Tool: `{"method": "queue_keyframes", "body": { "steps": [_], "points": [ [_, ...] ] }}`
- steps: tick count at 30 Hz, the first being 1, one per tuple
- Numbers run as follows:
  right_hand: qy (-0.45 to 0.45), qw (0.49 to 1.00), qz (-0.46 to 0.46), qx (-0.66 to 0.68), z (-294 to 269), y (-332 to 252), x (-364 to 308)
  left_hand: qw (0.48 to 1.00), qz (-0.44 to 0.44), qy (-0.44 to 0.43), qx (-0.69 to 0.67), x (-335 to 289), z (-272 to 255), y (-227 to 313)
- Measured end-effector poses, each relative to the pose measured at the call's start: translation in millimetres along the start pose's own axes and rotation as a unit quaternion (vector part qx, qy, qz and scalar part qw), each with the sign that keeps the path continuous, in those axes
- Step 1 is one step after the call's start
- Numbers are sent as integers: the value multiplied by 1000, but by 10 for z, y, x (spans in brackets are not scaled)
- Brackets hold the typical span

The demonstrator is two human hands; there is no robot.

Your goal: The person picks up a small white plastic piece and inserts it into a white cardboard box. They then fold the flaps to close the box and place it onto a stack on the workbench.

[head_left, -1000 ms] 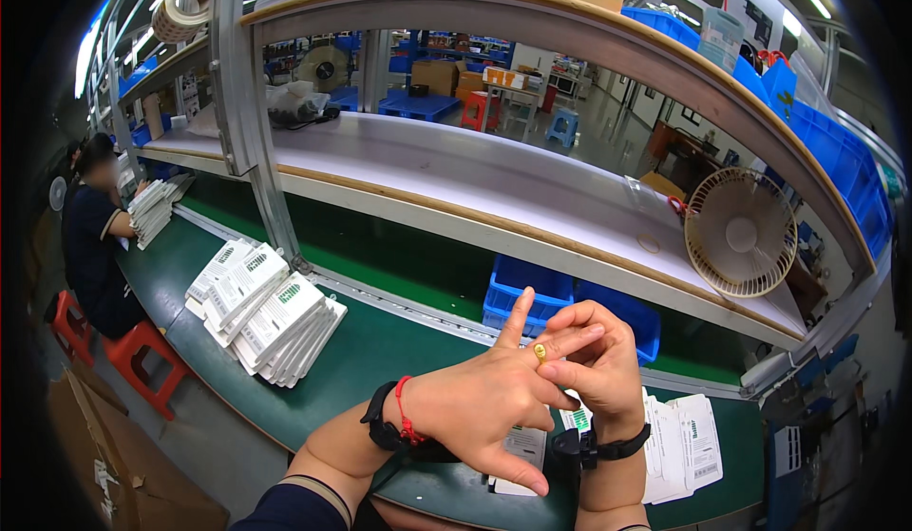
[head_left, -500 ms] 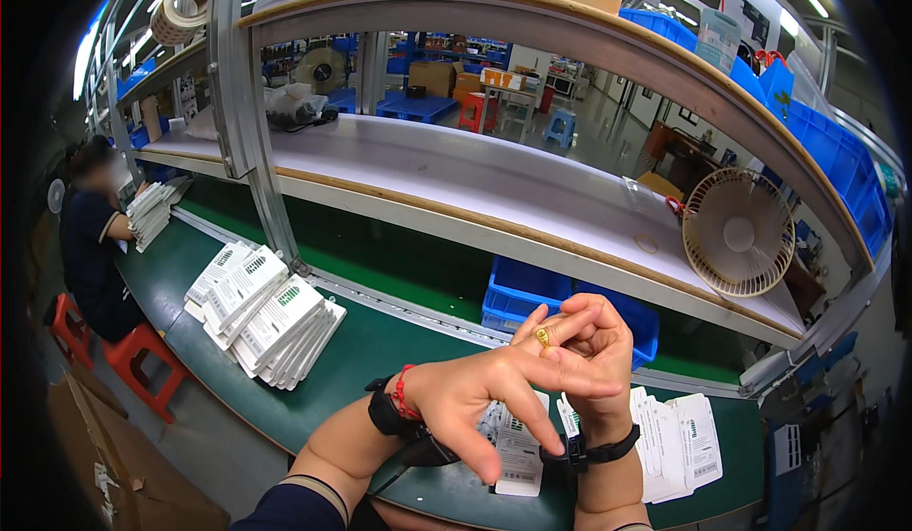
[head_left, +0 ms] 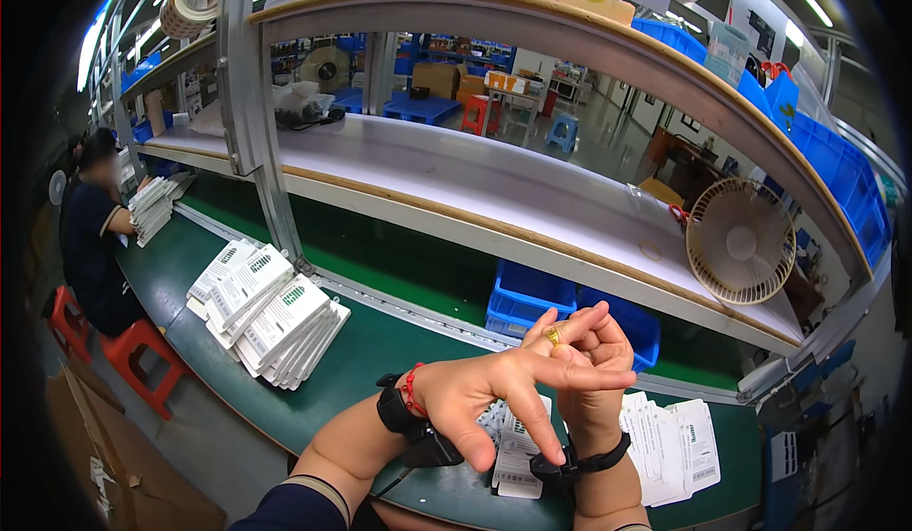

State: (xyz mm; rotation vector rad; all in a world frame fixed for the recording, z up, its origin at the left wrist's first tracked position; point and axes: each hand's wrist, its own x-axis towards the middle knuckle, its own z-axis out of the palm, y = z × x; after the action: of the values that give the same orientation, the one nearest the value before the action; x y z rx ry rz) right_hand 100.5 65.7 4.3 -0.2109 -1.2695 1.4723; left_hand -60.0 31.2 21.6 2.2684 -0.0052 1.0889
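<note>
My left hand (head_left: 494, 384) reaches across my right wrist with its fingers spread, and I see nothing held in it. One of its fingertips is at the small black device (head_left: 551, 469) on the black strap (head_left: 603, 455) round that wrist. A gold ring (head_left: 554, 335) shows on a finger where the hands overlap. Behind it, my right hand (head_left: 598, 346) is raised with loosely bent fingers, partly covered by the left. A red bracelet (head_left: 411, 388) and a black strap (head_left: 394, 406) circle my left wrist. Flat white printed packs (head_left: 518, 450) lie under the hands, partly hidden.
A pile of white packs (head_left: 275, 312) lies left on the green table (head_left: 380, 360), more packs (head_left: 698, 445) at right. Blue bins (head_left: 527, 293) stand behind my hands, below a shelf (head_left: 456, 184) bearing a fan (head_left: 741, 241). A person (head_left: 95, 237) sits far left.
The view has shifted slightly. My overlapping hands have moved slightly lower in view, and the extended left finger reaches a little further right. Nothing is picked up or let go.
</note>
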Motion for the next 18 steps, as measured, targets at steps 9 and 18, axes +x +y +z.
{"method": "queue_keyframes", "body": {
  "steps": [9, 18],
  "points": [
    [2, 999, 16, 42, -33, 20, -21, 1000, 1, 12, -13, -15, 11, -11],
    [32, 998, 29, 38, -29, 18, 4, 984, -77, -13, 163, 77, 90, 88]
  ]
}}
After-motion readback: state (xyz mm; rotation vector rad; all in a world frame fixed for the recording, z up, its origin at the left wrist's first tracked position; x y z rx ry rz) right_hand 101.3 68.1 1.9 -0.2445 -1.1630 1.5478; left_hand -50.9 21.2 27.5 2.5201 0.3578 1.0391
